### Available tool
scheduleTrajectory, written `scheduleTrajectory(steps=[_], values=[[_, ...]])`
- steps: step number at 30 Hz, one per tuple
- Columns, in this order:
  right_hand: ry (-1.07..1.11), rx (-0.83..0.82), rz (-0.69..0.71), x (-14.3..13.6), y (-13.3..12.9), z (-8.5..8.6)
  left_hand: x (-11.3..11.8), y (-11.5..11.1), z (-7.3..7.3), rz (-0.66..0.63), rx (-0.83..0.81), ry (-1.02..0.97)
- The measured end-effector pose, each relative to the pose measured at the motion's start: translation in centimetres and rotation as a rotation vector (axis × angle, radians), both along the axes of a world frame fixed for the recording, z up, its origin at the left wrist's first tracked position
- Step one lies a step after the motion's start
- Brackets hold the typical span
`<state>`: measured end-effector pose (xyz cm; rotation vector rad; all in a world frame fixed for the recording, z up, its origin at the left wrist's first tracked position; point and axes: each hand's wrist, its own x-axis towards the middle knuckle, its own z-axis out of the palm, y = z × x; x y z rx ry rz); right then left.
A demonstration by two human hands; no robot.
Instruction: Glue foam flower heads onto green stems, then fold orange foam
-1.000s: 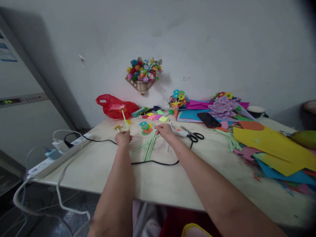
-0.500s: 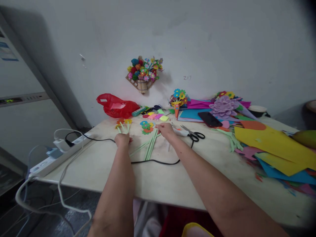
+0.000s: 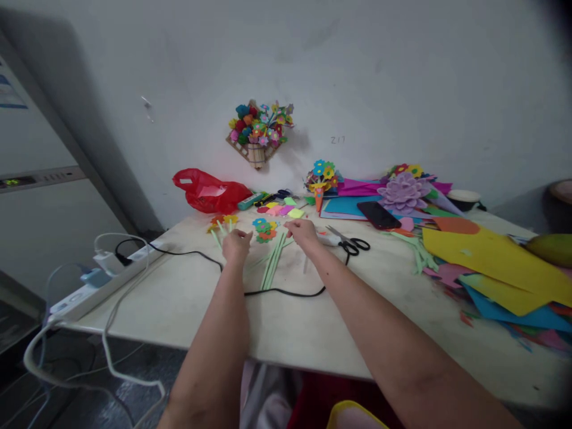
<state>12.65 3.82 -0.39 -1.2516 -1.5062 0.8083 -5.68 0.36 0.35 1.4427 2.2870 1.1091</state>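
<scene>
So the left hand (image 3: 236,245) is curled, fingertips aimed in at the middle, but they're too small to make out, so I can't tell if it's pinching anything. Same deal with the right hand (image 3: 304,233): fingertips bunched close together, and I can't say whether there's some tiny bit between them.

Right in the gap between the two grips there's a little cluster of blue, green, yellow and orange flower cutouts (image 3: 265,230) lying on the table (image 3: 304,333). Pale green strips (image 3: 273,265) fan out toward the wearer, their far ends just by the right fingertips. Just past the left hand, on its outer side, are orange and yellow flowers (image 3: 217,220) with pale green stems; can't tell if the hand touches those.

Beside the right hand on its outer side you've got a white glue gun (image 3: 328,239), and black-handled scissors (image 3: 354,244) next to it, blades parted. A black cord (image 3: 286,291) loops on the near side of both grips. Beyond the hands there's a row of colorful leaf-like cutouts (image 3: 286,211), plus a red plastic bag (image 3: 212,193) farther out past the left one.
</scene>
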Motion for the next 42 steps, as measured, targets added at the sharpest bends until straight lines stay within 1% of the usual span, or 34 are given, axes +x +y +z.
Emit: scheduleTrajectory(steps=[2, 4, 7, 10, 16, 21, 23, 27, 30, 33, 35, 38, 42], values=[[0.027, 0.003, -0.055, 0.4, 0.3, -0.1, 0.6, 0.2, -0.4, -0.064, 0.001, -0.040], [0.040, -0.011, -0.087, 0.7, 0.6, -0.1, 1.1, 0.3, -0.6, -0.075, -0.006, -0.027], [0.020, -0.040, -0.092, 0.9, 0.6, -0.1, 1.9, 0.2, -0.7, -0.053, -0.032, 0.063], [-0.072, -0.057, -0.092, 0.9, 0.0, 0.1, 2.4, 0.0, -0.6, -0.042, -0.067, 0.154], [-0.348, -0.028, -0.088, 0.9, -1.2, 0.7, 3.1, 0.1, -0.6, -0.167, -0.151, 0.291], [-0.419, -0.017, -0.096, 0.9, -1.3, 0.7, 3.9, 0.1, -0.7, -0.241, -0.190, 0.375], [-0.427, -0.009, -0.097, 1.0, -1.3, 0.7, 4.2, 0.3, -0.8, -0.272, -0.221, 0.376], [-0.426, -0.017, -0.092, 1.1, -1.2, 0.6, 4.5, 0.6, -1.0, -0.280, -0.257, 0.281], [-0.436, -0.021, -0.099, 1.2, -1.2, 0.6, 4.3, 0.9, -1.1, -0.238, -0.243, 0.181], [-0.430, -0.034, -0.113, 1.1, -1.3, 0.7, 4.0, 1.0, -1.2, -0.169, -0.190, 0.082], [-0.417, -0.030, -0.122, 1.1, -1.3, 0.8, 3.9, 1.1, -1.2, -0.165, -0.122, 0.004], [-0.342, -0.039, -0.115, 1.1, -1.2, 0.7, 4.0, 0.9, -1.1, -0.245, -0.006, -0.154], [-0.094, -0.071, -0.077, 1.2, -0.5, 0.3, 4.7, 0.2, -0.8, -0.428, 0.084, -0.432]])
